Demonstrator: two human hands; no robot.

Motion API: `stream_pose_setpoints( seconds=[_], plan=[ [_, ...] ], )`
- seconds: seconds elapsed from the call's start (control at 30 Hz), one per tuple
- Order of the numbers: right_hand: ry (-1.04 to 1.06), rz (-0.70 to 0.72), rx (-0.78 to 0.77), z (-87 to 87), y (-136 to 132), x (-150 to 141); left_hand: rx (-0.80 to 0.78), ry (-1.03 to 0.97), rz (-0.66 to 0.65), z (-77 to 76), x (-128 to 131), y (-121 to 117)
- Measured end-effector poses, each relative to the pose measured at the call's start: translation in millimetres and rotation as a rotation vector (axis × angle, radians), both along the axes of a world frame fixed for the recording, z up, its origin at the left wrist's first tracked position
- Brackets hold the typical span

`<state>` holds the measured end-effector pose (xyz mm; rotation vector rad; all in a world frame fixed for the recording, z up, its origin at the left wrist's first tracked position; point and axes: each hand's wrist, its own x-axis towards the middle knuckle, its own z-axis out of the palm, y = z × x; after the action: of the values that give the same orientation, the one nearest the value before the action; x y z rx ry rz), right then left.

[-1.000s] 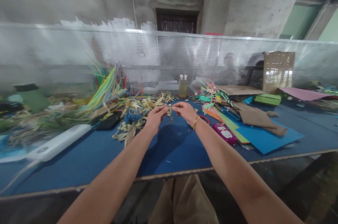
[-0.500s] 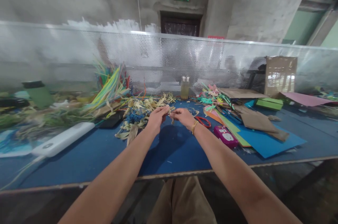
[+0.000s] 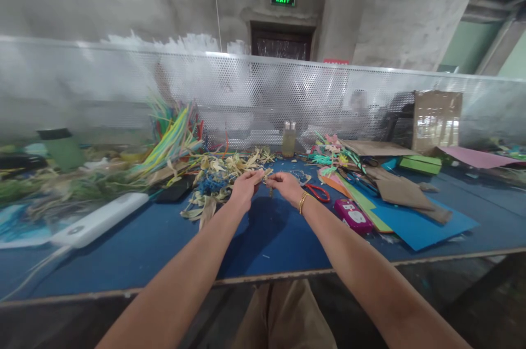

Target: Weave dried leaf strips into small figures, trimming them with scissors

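My left hand and my right hand meet above the blue table, fingertips pinched close together. Between them is a small piece of pale dried husk, with a thin end hanging below the right fingers. Its exact shape is too small to make out. Just left of my left hand lies a heap of dried husks with a tangle of blue strands in it. Red-handled scissors rest to the right of my right hand, their blades not clearly visible.
A white power strip lies at left, near a green-bodied cup and bundled coloured stems. A glass bottle stands at the back. On the right are a purple box, blue paper and brown cardboard.
Both hands stay together on the husk piece, with only slight finger movement. The whole view has shifted a little downward in the picture.
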<state>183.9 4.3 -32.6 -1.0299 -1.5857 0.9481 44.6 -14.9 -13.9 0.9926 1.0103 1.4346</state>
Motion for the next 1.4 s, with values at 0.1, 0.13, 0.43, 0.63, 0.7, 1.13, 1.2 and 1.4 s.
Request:
stream_pose_setpoints(
  seconds=[0.1,0.13,0.43,0.63,0.7,1.13,1.2,1.4],
  plan=[
    [0.054,-0.027,-0.024,2.2,1.7,1.8,0.000,0.032,-0.072,-1.6,2.0,0.0],
    [0.075,-0.024,-0.031,2.6,1.9,1.9,0.000,0.041,-0.100,-2.8,2.7,0.2],
    [0.144,0.063,-0.258,5.6,-7.0,-4.3,-0.002,-0.098,-0.064,-7.8,2.7,4.7],
    [0.085,0.061,-0.342,18.2,-16.6,-0.5,-0.004,-0.247,-0.011,-7.6,5.4,4.2],
    [0.069,0.078,-0.356,20.6,-18.9,1.4,-0.014,-0.286,-0.004,-6.6,6.4,4.0],
    [-0.188,-0.031,-0.185,17.8,-19.3,7.5,-0.063,-0.329,0.065,6.7,-20.3,14.8],
    [-0.128,-0.082,-0.129,19.3,-16.6,8.0,-0.081,-0.259,0.021,4.9,-12.9,11.3],
    [0.039,-0.028,-0.167,18.4,-14.4,3.2,-0.061,-0.180,-0.053,-0.4,-2.4,7.8]
  ],
)
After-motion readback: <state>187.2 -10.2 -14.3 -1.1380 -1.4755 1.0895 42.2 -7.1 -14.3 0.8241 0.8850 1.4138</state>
